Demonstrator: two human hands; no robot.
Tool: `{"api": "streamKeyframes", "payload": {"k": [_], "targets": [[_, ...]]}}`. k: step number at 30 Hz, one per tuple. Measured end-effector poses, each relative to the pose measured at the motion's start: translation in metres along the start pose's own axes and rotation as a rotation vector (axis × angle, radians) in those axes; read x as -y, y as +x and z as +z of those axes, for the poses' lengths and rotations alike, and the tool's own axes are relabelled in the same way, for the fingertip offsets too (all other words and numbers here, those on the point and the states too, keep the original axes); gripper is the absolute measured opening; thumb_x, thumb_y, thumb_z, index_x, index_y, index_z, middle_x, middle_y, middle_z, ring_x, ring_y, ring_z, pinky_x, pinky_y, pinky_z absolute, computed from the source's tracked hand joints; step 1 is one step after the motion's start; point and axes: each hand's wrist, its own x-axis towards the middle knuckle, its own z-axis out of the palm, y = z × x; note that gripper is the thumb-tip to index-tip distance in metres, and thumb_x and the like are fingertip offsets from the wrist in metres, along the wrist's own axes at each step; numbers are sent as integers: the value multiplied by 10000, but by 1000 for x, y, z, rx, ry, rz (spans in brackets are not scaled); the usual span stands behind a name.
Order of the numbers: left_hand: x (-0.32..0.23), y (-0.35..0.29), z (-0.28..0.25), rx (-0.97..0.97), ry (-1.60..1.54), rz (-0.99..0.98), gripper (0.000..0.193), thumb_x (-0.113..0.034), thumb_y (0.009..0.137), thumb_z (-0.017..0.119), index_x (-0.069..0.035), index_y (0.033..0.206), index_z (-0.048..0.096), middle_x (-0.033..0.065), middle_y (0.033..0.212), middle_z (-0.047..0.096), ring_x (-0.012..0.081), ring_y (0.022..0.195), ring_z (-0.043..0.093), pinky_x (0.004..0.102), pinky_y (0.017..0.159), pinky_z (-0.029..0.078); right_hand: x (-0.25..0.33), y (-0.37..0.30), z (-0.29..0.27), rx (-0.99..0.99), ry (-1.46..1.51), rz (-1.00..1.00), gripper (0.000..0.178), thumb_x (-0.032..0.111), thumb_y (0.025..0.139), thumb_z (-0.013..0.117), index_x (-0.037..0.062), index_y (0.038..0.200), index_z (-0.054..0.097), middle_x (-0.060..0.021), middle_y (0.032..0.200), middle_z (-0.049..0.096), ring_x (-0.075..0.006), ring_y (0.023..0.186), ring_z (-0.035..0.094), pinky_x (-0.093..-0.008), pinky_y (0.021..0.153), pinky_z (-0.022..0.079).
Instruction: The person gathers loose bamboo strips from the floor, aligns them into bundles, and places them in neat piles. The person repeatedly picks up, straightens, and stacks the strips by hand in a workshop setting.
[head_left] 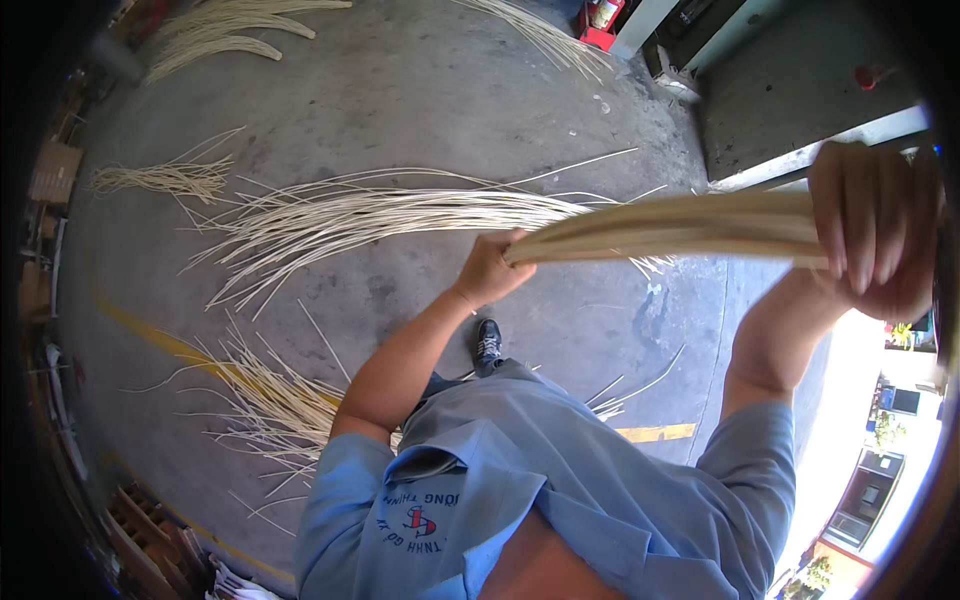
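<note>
Closest to the camera, the person's right hand [868,232] is raised high with its fingers wrapped around one end of a bundle of pale cane strips [680,228], and the left hand [490,270], held further out, grips the bundle's other end, so it hangs level between the two fists at about chest height. Below them a dark shoe [488,345] stands on the concrete floor [420,90]. More loose strips [370,215] lie fanned out beyond, with smaller heaps [225,30] at the far edge.
</note>
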Motion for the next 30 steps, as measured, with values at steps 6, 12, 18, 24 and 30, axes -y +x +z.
{"api": "streamKeyframes", "payload": {"k": [6, 12, 18, 24, 30], "targets": [[65, 9, 81, -70, -34, 37, 251, -79, 749, 794, -75, 974, 684, 108, 885, 715, 313, 810, 699, 379, 725, 553, -9, -120, -30, -452, -187, 45, 301, 320, 914, 666, 110, 1091, 542, -33, 816, 638, -158, 796, 644, -452, 822, 543], [184, -28, 96, 11, 253, -41, 316, -211, 721, 778, -101, 1008, 703, 104, 913, 723, 333, 891, 677, 446, 822, 530, -129, -268, -14, -1041, -261, 230, 457, 410, 867, 734, 142, 1189, 551, -37, 912, 517, -246, 976, 536, -613, 1056, 374], [152, -12, 130, 72, 103, 25, 354, -158, 700, 787, -104, 1033, 679, 91, 845, 699, 303, 848, 670, 408, 790, 515, -45, -259, -13, -1223, -176, 104, 215, 244, 932, 594, 101, 1077, 528, 8, 804, 485, -163, 705, 475, -448, 823, 444], [202, -35, 111, 12, 319, -23, 533, -286, 695, 808, -141, 1169, 614, 54, 1010, 630, 280, 1036, 594, 469, 932, 414, -109, -284, 6, -1281, -258, 364, 425, 388, 953, 599, 135, 1284, 518, -94, 1114, 607, -354, 1234, 539, -673, 1112, 350], [211, -6, 127, 126, 119, -124, 632, -258, 720, 810, -127, 1286, 560, 74, 1080, 624, 291, 1041, 590, 476, 980, 402, -105, -274, 2, -1110, -448, 353, 464, 429, 867, 724, 145, 1193, 556, -79, 1092, 614, -348, 1229, 541, -668, 1124, 346]]}}
